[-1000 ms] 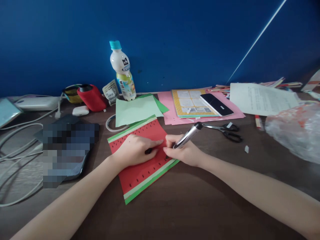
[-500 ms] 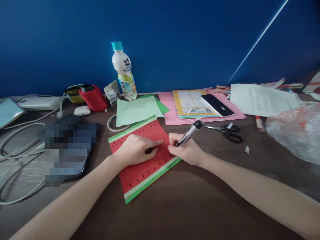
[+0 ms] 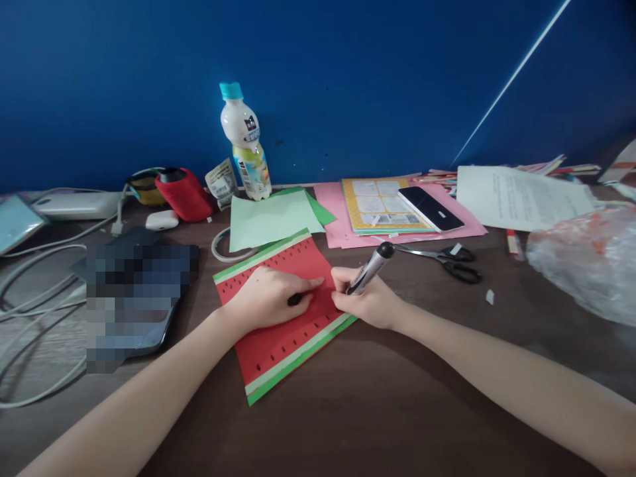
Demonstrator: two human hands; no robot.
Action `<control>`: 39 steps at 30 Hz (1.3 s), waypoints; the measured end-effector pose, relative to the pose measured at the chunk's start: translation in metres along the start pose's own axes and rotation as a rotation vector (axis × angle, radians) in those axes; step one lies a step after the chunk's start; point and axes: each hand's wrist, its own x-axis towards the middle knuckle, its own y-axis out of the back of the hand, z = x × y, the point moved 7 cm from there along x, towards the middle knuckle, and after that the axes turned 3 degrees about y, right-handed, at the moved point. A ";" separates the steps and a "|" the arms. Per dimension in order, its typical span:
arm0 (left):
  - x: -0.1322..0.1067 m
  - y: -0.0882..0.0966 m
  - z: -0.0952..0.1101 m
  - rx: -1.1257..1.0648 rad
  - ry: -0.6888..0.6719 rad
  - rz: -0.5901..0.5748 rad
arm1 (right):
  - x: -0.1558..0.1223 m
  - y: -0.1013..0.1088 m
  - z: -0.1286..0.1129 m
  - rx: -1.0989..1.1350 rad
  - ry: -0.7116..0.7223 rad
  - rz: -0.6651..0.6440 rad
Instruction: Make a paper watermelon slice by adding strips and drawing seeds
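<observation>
A red sheet of paper [image 3: 278, 336] with green and pale green strips along two edges and black seed marks lies at a slant before me. My left hand [image 3: 268, 298] presses on it, index finger stretched out. Tucked between its thumb and curled fingers is a black marker cap [image 3: 295, 299]. My right hand [image 3: 365, 295] grips a grey and black marker [image 3: 368, 270] at the sheet's right edge, its rear end tilted up to the right. Fingers hide the marker's tip.
Scissors [image 3: 457, 262] lie to the right, near a plastic bag [image 3: 586, 265]. Behind are pale green paper [image 3: 273, 218], a bottle [image 3: 248, 146], pink paper [image 3: 328, 212] and a phone [image 3: 431, 208]. A blurred dark device [image 3: 144, 298] and white cables [image 3: 44, 397] are at left.
The rear end of the marker has shifted slightly left and down with my right hand. My left hand stays in place on the sheet.
</observation>
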 end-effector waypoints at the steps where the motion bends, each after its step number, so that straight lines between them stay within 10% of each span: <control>1: 0.000 0.000 0.000 -0.002 0.000 -0.003 | 0.000 0.000 0.000 0.001 0.002 0.000; 18: 0.002 0.000 -0.001 -0.017 0.035 -0.044 | -0.002 0.013 0.003 0.077 -0.042 0.202; 39: 0.001 0.000 -0.001 -0.045 0.033 -0.038 | -0.001 0.009 0.003 -0.036 -0.047 0.143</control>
